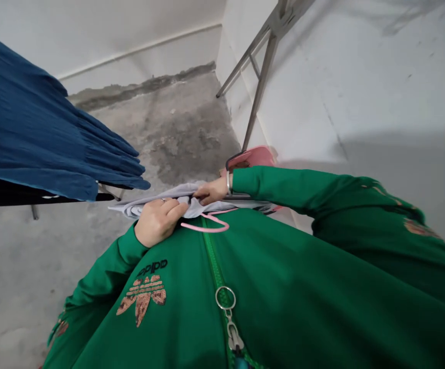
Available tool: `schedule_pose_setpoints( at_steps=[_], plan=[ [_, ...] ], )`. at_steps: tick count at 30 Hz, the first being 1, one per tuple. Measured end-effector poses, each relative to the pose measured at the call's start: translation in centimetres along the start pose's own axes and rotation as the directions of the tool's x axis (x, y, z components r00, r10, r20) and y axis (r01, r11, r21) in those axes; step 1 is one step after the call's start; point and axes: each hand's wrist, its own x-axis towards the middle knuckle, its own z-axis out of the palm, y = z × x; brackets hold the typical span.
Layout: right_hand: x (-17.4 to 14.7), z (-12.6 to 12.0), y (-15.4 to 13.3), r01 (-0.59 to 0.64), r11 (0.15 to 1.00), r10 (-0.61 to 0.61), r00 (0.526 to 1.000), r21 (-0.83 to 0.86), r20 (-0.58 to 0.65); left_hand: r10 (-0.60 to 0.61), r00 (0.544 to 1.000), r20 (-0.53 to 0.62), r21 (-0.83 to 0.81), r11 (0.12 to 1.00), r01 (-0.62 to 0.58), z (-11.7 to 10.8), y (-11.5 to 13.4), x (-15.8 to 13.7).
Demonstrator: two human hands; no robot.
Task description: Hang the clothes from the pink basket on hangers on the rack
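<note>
A light grey garment (195, 207) hangs close against the front of my green jacket. From its top juts the hook of a pink clothes hanger (222, 225), pointing toward me; the rest of the hanger is mostly hidden. My left hand (160, 219), with a ring on one finger, is closed on the garment's edge left of the hook. Just right of it, my right hand (211, 191), a bangle at its wrist, has its fingers closed on the cloth near the collar. The fingertips are partly hidden in the folds.
A long blue garment (49, 133) hangs at the left, with a black one (22, 193) beneath it. A metal stand (262, 77) leans by the white wall at the upper right. A pink plastic item (258, 155) lies behind my right wrist, above the bare concrete floor (184, 133).
</note>
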Motion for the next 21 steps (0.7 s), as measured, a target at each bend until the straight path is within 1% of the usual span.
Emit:
schedule_pose_setpoints(
  at_steps=[2,3,4,5,6,7,8,9,10,13,16,19,21],
  plan=[
    [1.5,0.2,0.8,-0.114,0.993,0.114,0.993,-0.012,0.019,0.023,1.0,0.008,-0.011,1.0,-0.023,0.1,-0.1,-0.2],
    [1.9,0.0,1.1,-0.19,0.982,0.19,0.982,-0.014,-0.008,0.031,0.999,0.011,-0.016,0.999,-0.031,0.1,-0.1,-0.3],
    [2.2,-0.3,1.2,-0.28,0.96,0.277,0.956,-0.018,-0.099,0.034,0.999,0.017,-0.02,0.999,-0.033,0.2,-0.1,-0.4],
    [2.3,-0.6,1.3,-0.368,0.93,0.354,0.91,-0.023,-0.216,0.033,0.999,0.023,-0.021,0.999,-0.033,0.2,-0.1,-0.5],
    [2.4,-1.0,1.3,-0.441,0.897,0.408,0.849,-0.026,-0.337,0.033,0.999,0.028,-0.022,0.999,-0.033,0.3,-0.1,-0.5],
    [2.5,-1.3,1.2,-0.496,0.868,0.435,0.786,-0.028,-0.439,0.034,0.999,0.03,-0.021,0.999,-0.033,0.4,0.0,-0.5],
    [2.7,-1.5,1.2,-0.527,0.849,0.44,0.743,-0.035,-0.504,0.037,0.999,0.032,-0.021,0.999,-0.036,0.4,0.0,-0.5],
    [2.8,-1.6,1.2,-0.535,0.843,0.43,0.73,-0.053,-0.532,0.041,0.999,0.031,-0.019,0.999,-0.04,0.5,0.0,-0.4],
    [3.1,-1.5,1.3,-0.535,0.841,0.418,0.741,-0.084,-0.526,0.046,0.999,0.029,-0.017,0.999,-0.045,0.5,0.0,-0.3],
    [4.0,-0.3,2.1,-0.527,0.819,0.397,0.806,-0.228,-0.438,0.061,0.997,0.039,-0.025,0.998,-0.06,0.6,0.0,-0.3],
    [4.4,0.9,2.6,-0.495,0.8,0.378,0.854,-0.339,-0.357,0.041,0.995,0.087,-0.04,0.998,-0.037,0.6,-0.2,-0.6],
    [3.2,0.8,2.2,-0.485,0.817,0.367,0.855,-0.313,-0.367,0.007,0.993,0.114,-0.034,0.999,-0.003,0.6,-0.4,-1.0],
    [2.0,0.1,1.5,-0.453,0.851,0.372,0.878,-0.267,-0.302,0.006,0.995,0.099,-0.018,1.0,-0.004,0.5,-0.6,-1.1]
  ],
)
